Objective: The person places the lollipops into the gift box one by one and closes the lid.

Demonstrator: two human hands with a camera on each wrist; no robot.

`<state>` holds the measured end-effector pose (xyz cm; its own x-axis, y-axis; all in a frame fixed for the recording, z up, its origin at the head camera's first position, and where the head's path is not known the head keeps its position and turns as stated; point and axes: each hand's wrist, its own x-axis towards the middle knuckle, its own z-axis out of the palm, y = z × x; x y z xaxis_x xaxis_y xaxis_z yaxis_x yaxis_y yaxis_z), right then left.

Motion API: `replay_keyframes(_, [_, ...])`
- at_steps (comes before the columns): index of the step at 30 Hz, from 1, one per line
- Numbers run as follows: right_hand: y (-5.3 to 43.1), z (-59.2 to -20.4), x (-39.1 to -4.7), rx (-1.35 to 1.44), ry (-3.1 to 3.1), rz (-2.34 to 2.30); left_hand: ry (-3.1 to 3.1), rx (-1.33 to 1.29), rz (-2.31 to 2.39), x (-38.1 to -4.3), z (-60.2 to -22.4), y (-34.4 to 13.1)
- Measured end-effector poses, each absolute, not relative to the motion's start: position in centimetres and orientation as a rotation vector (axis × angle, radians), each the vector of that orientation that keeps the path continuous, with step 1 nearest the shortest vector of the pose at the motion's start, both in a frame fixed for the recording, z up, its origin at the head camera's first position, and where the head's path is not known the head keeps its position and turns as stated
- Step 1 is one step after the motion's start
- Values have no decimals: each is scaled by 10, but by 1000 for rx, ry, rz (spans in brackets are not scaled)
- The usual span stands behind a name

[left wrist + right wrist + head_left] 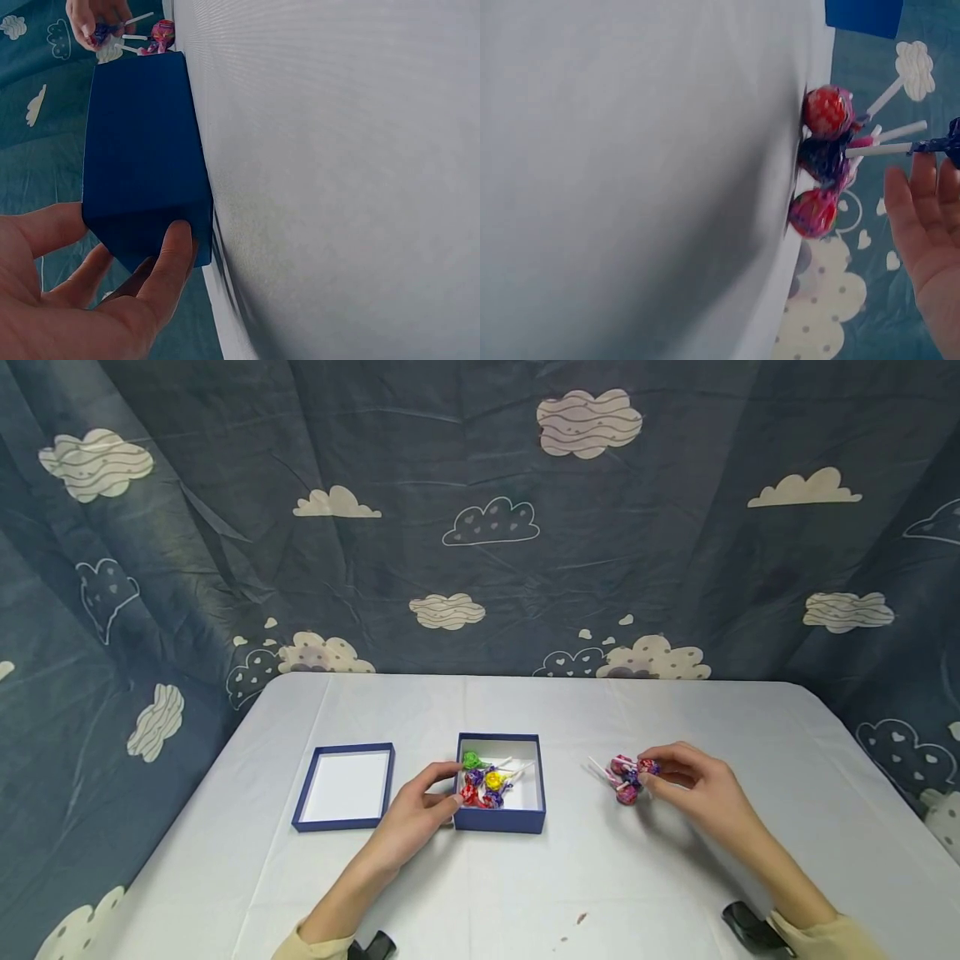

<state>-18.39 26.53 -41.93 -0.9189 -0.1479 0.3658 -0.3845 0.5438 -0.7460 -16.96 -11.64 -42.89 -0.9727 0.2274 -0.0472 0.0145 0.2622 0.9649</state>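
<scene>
My left hand (416,806) grips the left wall of a blue open-topped box (498,821), its thumb at the rim and a fingertip low on the outer side. In the box lie several wrapped lollipops: a green one (471,760), a yellow one (493,781), and red and purple ones. To the right, my right hand (693,781) pinches a dark blue-purple lollipop (954,141), its white stick pointing left in the right wrist view. Just beneath it, a small cluster of red-pink and purple lollipops (829,111) rests on the table.
Left of the box lies its lid (343,824), white inside with a blue rim. A white cloth covers the table (480,893). Behind the table hangs a dark blue curtain (420,452) with cloud prints. Small brownish specks (582,917) mark the cloth near the front.
</scene>
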Motion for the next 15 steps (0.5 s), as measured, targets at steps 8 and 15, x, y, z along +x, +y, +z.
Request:
replay_keyframes(8, [251,-418,-186,482,-2502,1373,2340,229,1796,-170,-430,-117])
replay_keyframes(15, [240,-416,-186,523,-2487,1410,2338,233,1800,-170,-430,-118])
